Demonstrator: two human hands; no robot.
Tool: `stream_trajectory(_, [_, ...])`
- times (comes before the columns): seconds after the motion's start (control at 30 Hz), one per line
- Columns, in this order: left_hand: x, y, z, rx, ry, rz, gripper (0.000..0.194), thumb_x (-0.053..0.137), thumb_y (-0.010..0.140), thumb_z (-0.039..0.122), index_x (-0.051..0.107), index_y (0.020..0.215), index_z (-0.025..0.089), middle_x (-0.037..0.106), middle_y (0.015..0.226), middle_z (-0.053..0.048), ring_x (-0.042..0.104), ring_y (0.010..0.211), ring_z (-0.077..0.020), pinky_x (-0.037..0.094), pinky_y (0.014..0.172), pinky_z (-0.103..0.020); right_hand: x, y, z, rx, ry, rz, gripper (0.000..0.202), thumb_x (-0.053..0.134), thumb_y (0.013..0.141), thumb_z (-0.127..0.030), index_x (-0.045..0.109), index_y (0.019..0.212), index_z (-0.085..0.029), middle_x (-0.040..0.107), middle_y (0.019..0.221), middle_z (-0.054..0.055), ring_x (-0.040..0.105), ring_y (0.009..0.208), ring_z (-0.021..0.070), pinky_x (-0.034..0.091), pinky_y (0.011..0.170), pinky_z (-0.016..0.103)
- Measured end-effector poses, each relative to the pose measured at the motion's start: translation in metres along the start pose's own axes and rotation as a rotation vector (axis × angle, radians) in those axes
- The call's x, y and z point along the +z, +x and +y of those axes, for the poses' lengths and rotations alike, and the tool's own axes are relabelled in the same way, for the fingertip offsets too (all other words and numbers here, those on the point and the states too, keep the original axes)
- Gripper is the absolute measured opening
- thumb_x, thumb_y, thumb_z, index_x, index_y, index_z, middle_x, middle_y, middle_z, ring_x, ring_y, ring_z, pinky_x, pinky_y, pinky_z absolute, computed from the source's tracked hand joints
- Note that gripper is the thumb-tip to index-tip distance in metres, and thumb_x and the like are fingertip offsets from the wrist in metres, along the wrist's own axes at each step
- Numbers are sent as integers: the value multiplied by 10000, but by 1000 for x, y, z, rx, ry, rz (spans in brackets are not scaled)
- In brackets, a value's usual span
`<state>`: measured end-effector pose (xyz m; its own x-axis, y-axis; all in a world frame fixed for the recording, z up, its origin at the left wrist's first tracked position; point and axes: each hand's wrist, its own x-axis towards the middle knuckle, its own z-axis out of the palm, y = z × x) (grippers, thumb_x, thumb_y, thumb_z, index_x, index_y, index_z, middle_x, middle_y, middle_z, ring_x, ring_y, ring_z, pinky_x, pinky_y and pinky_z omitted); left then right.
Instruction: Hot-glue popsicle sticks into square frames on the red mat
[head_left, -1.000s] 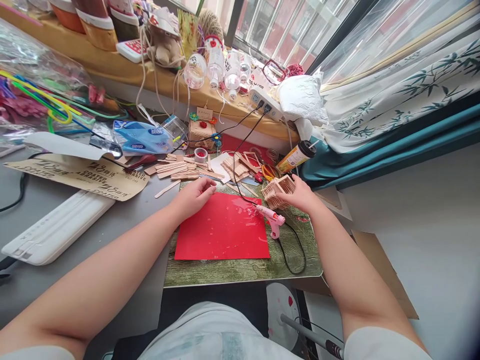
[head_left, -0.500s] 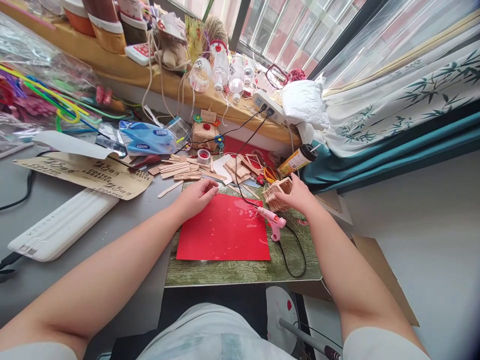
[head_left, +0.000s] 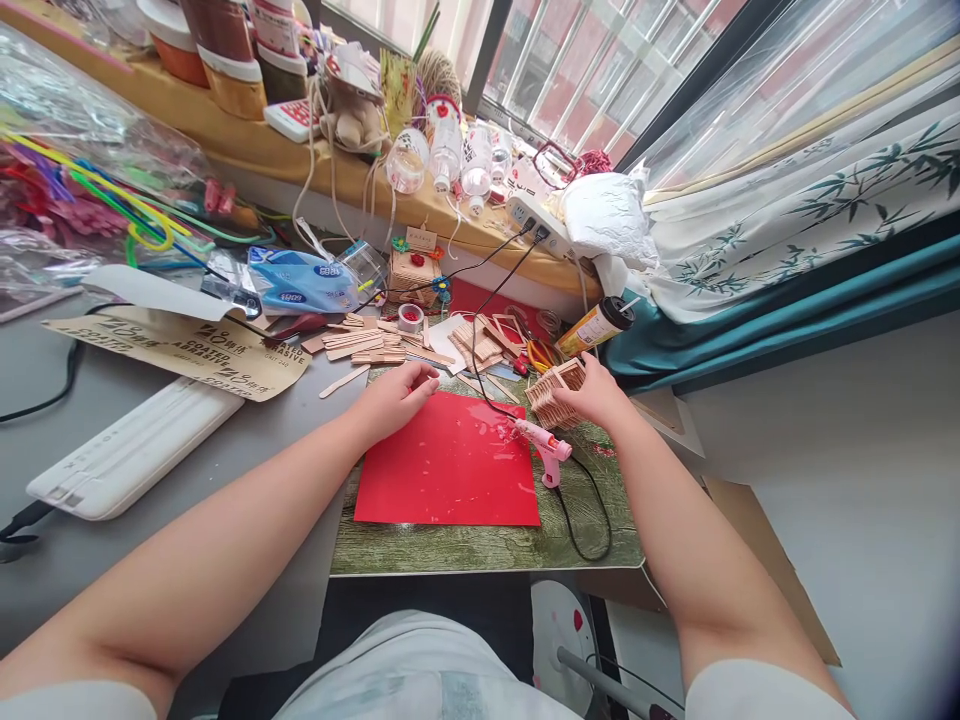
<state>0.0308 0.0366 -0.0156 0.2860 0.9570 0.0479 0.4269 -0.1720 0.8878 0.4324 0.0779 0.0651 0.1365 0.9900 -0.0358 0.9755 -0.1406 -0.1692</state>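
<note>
While the right hand point(head_left: 600, 395) holds the little stick house point(head_left: 555, 392) at the far right corner of the green mat point(head_left: 480, 545), not much has moved since a second ago: the house has only crept a tiny bit up and away from the body, and the fingers are closed around its right side just as before. It sits just above the pink glue gun point(head_left: 546, 447), which lies on the mat in the same spot, tip toward the red paper point(head_left: 442, 470), its black cord point(head_left: 589, 520) looping down to the mat's near edge. The left hand point(head_left: 394, 398) has hardly stirred either; it rests at the top left corner of the red paper with the fingers curled loosely, and it may pinch something thin, but that is too small to tell. So the work looks paused, with the house held and the gun left alone. Behind the hands lies a heap of flat wooden sticks point(head_left: 367, 345), a small roll of tape point(head_left: 410, 317) and a yellow bottle point(head_left: 595, 327) tipped on its side. Farther left are a brown sandpaper sheet point(head_left: 180, 345), a white flat case point(head_left: 127, 455) and a blue packet point(head_left: 304, 282). There is only this one view from the head.
</note>
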Motion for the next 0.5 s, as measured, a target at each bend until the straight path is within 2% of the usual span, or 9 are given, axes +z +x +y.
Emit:
stream_trajectory(0.13, [0,0,0,1,4,16,431,481,1025,598,660,1228,262,766,1077,-49,689,963,-257,495,813,-376,-9,0,2,-6,21,32,1088,802,734,-528,342,1657,-179,484,1615,213,489,1498,418,417,1259,569])
stream_trajectory(0.23, [-1,0,1,7,12,31,407,495,1016,584,676,1188,262,768,1050,-45,678,915,-241,490,786,-365,-22,-2,-7,-29,69,69,1071,808,750,-570,357,1647,-198,491,1610,196,503,1488,391,418,1265,547])
stream_trajectory(0.37, [1,-1,2,13,52,29,326,583,962,564,709,987,264,740,856,-17,625,765,-212,450,691,-341,-29,-3,-42,-255,49,91,1068,834,765,-521,352,1655,-182,439,1652,181,408,1558,377,352,1309,508])
stream_trajectory(0.5, [-7,-1,5,9,118,38,338,570,959,580,716,946,276,702,750,-9,593,689,-208,403,630,-338,-10,6,-92,-497,7,26,1103,875,725,-442,338,1664,-222,483,1583,151,450,1499,393,368,1290,537])
